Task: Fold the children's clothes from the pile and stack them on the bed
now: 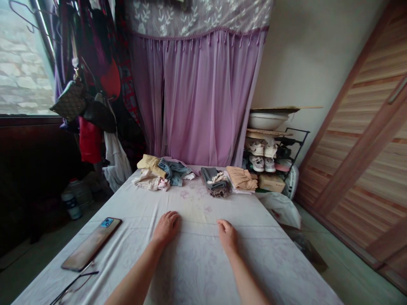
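My left hand [167,226] lies palm down on the pale flowered cloth [197,262], fingers loosely bent and nothing seen under them. To its right, my right hand [227,236] rests on its side, fingers curled in and thumb on top; no object shows in it. Beyond the left hand is a heap of clothes: a yellow garment [150,164], a cream garment [147,179] and blue denim [173,170]. Farther right lie a folded dark grey garment [215,181] with a cream scrunchie-like piece on it and a folded peach garment [241,178]. Neither hand touches the clothes.
A phone [92,245] and a pair of glasses [74,284] lie at the left edge. A purple curtain [197,97] hangs behind. Bags and clothes hang at left. A shoe rack [294,148] with a white basin [267,121] and a wooden wardrobe [359,140] stand at right.
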Available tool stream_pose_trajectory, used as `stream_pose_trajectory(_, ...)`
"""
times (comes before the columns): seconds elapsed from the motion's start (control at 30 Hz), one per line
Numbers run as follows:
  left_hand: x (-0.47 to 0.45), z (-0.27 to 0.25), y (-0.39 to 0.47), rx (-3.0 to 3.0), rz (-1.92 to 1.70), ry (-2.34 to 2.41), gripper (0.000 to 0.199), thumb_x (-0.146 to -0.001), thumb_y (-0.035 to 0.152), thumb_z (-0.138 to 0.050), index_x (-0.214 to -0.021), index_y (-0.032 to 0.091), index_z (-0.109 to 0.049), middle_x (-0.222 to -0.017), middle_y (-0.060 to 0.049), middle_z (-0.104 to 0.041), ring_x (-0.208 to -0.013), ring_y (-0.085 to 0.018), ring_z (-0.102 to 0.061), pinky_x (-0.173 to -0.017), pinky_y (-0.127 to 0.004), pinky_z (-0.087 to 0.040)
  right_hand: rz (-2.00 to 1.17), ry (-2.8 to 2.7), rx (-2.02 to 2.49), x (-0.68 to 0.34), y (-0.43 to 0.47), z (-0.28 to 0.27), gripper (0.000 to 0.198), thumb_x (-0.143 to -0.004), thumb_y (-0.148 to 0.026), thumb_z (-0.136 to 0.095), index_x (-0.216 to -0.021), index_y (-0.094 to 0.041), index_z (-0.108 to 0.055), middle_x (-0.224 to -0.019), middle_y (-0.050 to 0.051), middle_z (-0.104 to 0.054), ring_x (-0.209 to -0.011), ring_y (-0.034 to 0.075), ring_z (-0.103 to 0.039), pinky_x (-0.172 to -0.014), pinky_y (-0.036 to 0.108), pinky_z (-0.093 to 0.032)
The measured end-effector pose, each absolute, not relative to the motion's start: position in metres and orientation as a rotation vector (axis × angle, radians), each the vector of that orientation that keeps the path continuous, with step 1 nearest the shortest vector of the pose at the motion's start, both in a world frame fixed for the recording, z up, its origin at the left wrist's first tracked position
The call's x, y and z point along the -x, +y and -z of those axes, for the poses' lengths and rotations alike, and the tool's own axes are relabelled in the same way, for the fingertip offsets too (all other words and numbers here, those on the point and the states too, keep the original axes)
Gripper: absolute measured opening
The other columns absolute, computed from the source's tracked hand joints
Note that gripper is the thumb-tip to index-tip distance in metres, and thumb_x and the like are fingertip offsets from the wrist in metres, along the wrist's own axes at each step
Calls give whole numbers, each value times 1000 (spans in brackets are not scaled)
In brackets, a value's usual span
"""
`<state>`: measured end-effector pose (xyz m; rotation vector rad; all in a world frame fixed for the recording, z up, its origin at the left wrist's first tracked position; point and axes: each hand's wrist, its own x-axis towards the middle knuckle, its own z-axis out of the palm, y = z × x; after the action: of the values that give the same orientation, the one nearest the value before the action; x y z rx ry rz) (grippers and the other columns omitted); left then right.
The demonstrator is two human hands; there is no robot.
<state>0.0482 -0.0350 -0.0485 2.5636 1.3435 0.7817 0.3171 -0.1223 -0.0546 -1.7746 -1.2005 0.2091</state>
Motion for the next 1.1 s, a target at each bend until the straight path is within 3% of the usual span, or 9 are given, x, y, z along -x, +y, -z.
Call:
stream_pose_trajectory(0.77,-40,36,-50,-2562,-724,1453,30,-92,22,-47,-112,19,-69,-122,-10,-68,-115,-22,-60,-104,-38,-42,-175,-1255,1804,-312,-128,53,29,-77,-23,-44,-79,-25,-73,-87,4,-77,-83,20,-70,-78,28,-53)
stream_pose_trajectory(0.93,-41,12,-25,-2522,-407,1619,35,-95,27,-38,-95,19,-72,-102,-10,-74,-97,-25,-66,-88,-36,-48,-136,-1205,1833,-349,-100,43,32,-78,-24,-44,-95,-23,-72,-91,4,-76,-81,19,-70,-75,30,-55)
stream_pose_trajectory(1.1,-41,10,4,-2536,-482,1644,35,-95,31,-38,-99,20,-70,-109,-10,-72,-101,-25,-64,-90,-37,-46,149,-1197,1890,-410,-52,3,49,-76,-20,-51,-124,-19,-60,-126,12,-64,-116,25,-57,-99,40,-43)
